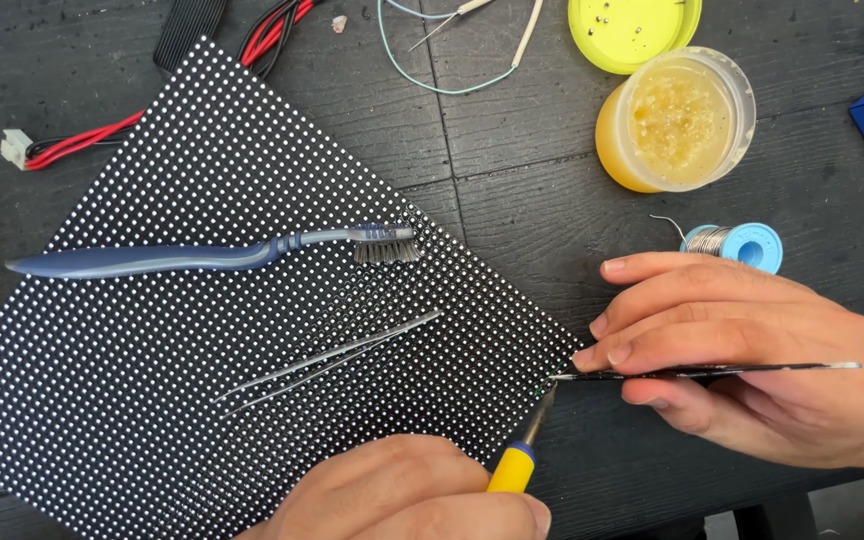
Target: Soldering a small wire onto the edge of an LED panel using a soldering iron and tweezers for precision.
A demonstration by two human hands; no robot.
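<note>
Left hand (412, 495) clamps a soldering iron (524, 450), right hand (742, 355) pinches tweezers (702, 372); both tips meet at the LED panel (202, 330) edge, work underway.

My right hand (742, 360) pinches thin tweezers (702, 372) at the dotted panel's (152, 400) corner, where my left hand (402, 495) brings the yellow-handled soldering iron (522, 455).

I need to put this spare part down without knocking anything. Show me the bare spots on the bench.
Free: the dark wooden table between the dotted black panel and the open yellow jar of paste; also the panel's lower left, below the blue toothbrush. Crowded: the panel's right corner, where the left hand, right hand and metal tweezers meet.
</note>
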